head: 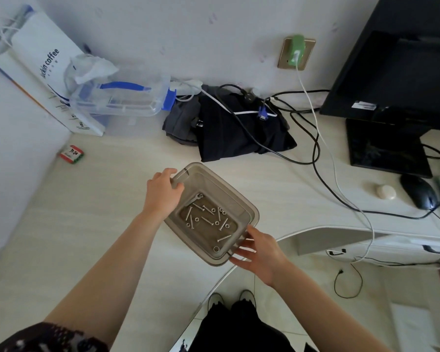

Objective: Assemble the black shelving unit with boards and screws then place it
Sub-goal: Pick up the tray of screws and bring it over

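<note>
A translucent grey plastic tray sits tilted at the middle of the white desk. Inside it lie several silver screws, nuts and a small wrench. My left hand grips the tray's far left corner, thumb over the rim. At the near right corner my right hand holds the tray with its fingers spread against the rim and underside. No black boards are in view.
A black cloth bundle with cables lies behind the tray. A clear plastic box and a white coffee bag stand at the back left. A monitor, mouse and small white object are on the right. A small packet lies left.
</note>
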### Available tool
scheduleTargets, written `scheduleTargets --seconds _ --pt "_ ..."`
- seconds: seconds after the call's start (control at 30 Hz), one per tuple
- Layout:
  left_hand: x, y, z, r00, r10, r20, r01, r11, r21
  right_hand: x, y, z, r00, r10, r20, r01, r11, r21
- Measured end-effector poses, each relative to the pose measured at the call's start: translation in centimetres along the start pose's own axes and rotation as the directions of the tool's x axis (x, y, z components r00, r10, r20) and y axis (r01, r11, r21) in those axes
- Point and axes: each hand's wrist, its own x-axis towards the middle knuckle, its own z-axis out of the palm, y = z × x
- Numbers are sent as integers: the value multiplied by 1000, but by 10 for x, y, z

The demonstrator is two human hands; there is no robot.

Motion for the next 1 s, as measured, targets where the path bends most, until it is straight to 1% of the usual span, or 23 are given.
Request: scheduleTargets --seconds 0.1,0.17,0.27,0.37,0.53,0.63,0.73,0.87,1.0 --pt "-7 -3 0 993 -117 23 119 978 -169 -2 -2 -11 1000 5 -24 -5 1000 10" --pt "-12 -4 0 985 -170 37 174 955 -242 -4 -2 -19 999 -6 -34 6 1000 -2" --pt "-26 -2 6 984 -170 46 176 949 -261 -8 -1 -31 997 -55 -57 56 998 13" --pt "-42 6 13 984 -173 43 178 932 -317 -15 -2 -46 988 -131 -78 134 990 32" --pt "-70 29 29 978 -197 61 203 865 -459 -26 -8 -78 958 -251 -136 253 967 -4" --pt "-95 46 47 975 -207 77 217 833 -509 -34 -8 -104 932 -304 -198 306 952 -21" --pt "-120 63 69 977 -177 117 212 813 -542 -43 -3 -133 898 -322 -301 335 942 -7" --pt "-147 77 92 981 -109 161 181 816 -550 -56 9 -164 838 -341 -426 381 925 9" --pt "-166 74 111 972 -52 229 171 823 -541 -72 42 -181 774 -352 -526 431 902 30"
